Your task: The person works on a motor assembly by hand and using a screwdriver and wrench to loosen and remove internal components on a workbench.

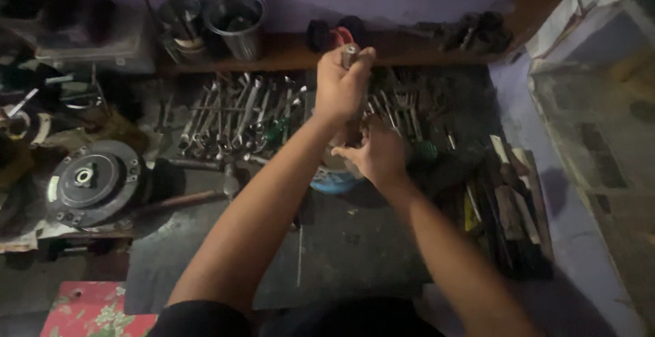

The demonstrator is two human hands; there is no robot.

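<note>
The left hand (343, 84) is closed in a fist around the top of a metal tool handle (350, 55), directly above the right hand (377, 154), which cups a round blue-rimmed part (332, 177) — what that part is stays unclear in the dim light. Behind both hands lies a row of spanners (239, 115) on the dark workbench (355, 248). Left of the spanners sits a round clutch-like disc (92, 180) — behind them, two steel cups (225, 20) stand on a shelf.
</note>
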